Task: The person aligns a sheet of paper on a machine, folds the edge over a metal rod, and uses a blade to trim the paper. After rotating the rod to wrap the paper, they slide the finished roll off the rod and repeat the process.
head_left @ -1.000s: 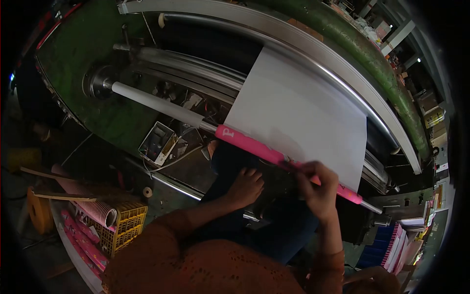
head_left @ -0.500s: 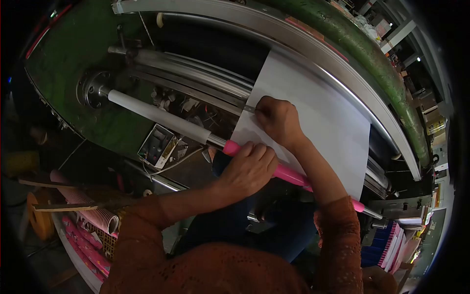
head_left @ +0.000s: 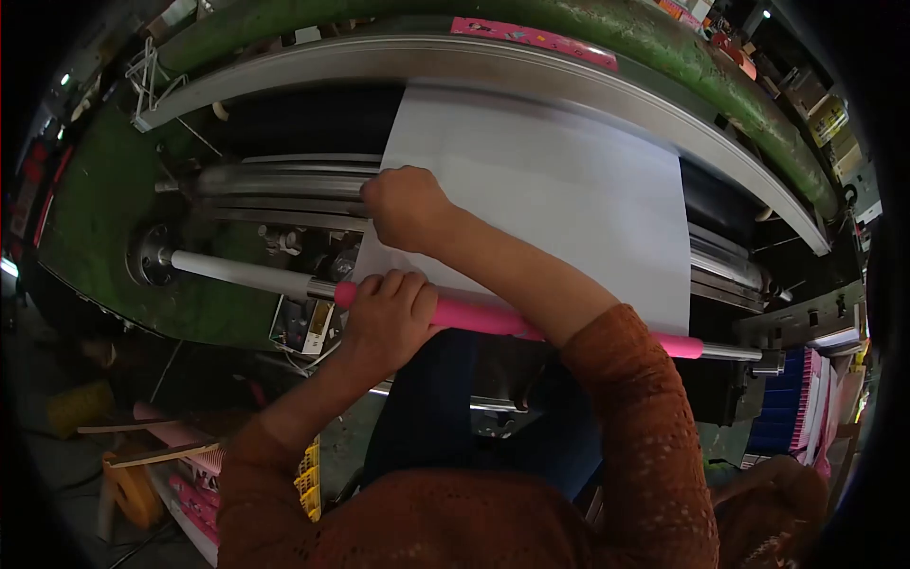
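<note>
My left hand (head_left: 391,318) is wrapped over the left end of the pink roll (head_left: 474,313), which lies on a metal shaft (head_left: 327,288) below the machine's rollers. A white sleeve (head_left: 242,273) covers the shaft's left part. Above it, my right hand (head_left: 408,209) is closed at the left edge of the wide white sheet (head_left: 559,190); whatever its fingers hold is hidden. The sheet comes from under the long metal bar (head_left: 417,59) and hangs down behind the pink roll.
A green roller (head_left: 607,38) runs across the top. At the left is a round flange (head_left: 149,254); below it sits a small box of parts (head_left: 301,324). Low left stand a yellow crate (head_left: 308,484) and pink rolls. At the lower right are blue and pink stacked items (head_left: 789,403).
The view has shifted, and both hands now appear further left. My right hand has moved up relative to my left. A thin metal piece seen at its fingers before no longer shows.
</note>
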